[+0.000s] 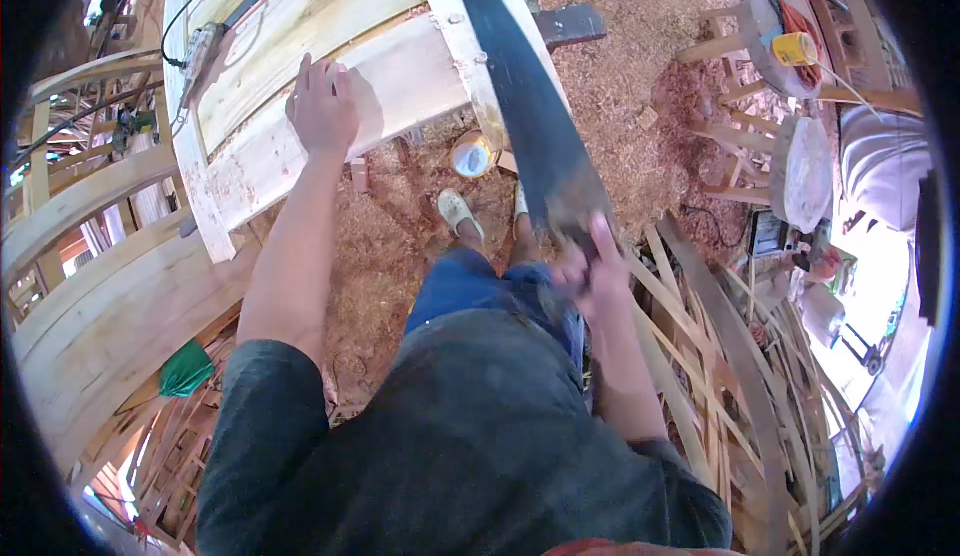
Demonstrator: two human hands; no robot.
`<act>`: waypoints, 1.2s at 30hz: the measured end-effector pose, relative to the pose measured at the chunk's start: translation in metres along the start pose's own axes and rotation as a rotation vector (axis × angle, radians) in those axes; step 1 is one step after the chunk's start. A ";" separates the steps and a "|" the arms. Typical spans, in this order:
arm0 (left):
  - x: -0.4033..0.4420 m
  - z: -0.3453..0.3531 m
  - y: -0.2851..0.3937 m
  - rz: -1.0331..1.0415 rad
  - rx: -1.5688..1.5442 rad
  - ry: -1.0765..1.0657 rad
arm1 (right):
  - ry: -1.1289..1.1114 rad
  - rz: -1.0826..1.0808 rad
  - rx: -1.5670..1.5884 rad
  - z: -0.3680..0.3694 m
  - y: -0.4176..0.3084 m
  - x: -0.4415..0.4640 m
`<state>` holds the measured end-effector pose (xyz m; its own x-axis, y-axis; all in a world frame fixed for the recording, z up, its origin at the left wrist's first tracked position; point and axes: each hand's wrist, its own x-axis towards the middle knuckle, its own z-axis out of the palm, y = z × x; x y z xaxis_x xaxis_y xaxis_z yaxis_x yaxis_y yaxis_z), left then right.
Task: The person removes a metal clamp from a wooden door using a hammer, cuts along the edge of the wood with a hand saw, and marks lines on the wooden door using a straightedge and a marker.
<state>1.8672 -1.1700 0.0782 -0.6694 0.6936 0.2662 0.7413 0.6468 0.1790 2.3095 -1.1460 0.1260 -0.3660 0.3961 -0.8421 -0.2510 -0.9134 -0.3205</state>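
Observation:
A long hand saw (525, 106) runs from the top centre down toward my body, its blade along the outer edge of a wooden panel frame (400, 76). My right hand (592, 266) is wrapped round the saw's handle, which is blurred and mostly hidden by the fingers. My left hand (322, 111) lies on the panel's near rail with its fingers spread, holding nothing. Whether the saw's teeth touch the wood cannot be made out.
A white bucket (472, 156) stands on the shaving-covered floor beyond my feet. Wooden stools (800, 171) are at the right, one bearing a yellow container (795, 50). Long wood strips (700, 356) lie at the lower right. Curved wooden pieces (100, 316) fill the left.

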 end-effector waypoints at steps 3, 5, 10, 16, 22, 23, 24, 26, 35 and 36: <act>0.004 0.002 -0.005 0.035 -0.034 0.003 | -0.047 -0.055 0.085 0.022 -0.006 0.025; -0.003 0.004 -0.014 0.031 -0.068 -0.009 | 0.092 -0.068 -0.023 0.006 -0.001 0.018; 0.002 -0.002 0.002 -0.021 -0.055 -0.059 | 0.005 -0.038 -0.032 -0.049 0.016 -0.054; -0.009 0.005 -0.010 0.005 -0.092 -0.007 | 0.052 -0.085 0.014 0.044 0.002 0.017; -0.004 0.002 -0.003 -0.051 -0.123 -0.050 | 0.002 -0.089 -0.073 -0.055 0.028 -0.056; 0.000 -0.002 0.003 -0.054 -0.110 -0.067 | -0.057 -0.105 -0.106 -0.074 0.033 -0.061; 0.002 -0.005 0.003 -0.053 -0.105 -0.067 | -0.025 -0.066 -0.077 -0.061 0.029 -0.057; 0.001 -0.007 0.006 -0.049 -0.105 -0.073 | 0.049 0.006 -0.021 -0.015 0.013 -0.039; 0.000 -0.005 0.000 -0.051 -0.133 -0.021 | 0.043 -0.081 -0.025 -0.013 -0.003 -0.028; 0.003 -0.004 0.003 -0.058 -0.111 -0.021 | -0.002 -0.100 -0.027 -0.011 -0.007 -0.043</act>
<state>1.8673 -1.1677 0.0837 -0.7110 0.6637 0.2323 0.7016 0.6473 0.2979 2.3368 -1.1580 0.1599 -0.3426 0.4852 -0.8045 -0.2621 -0.8717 -0.4140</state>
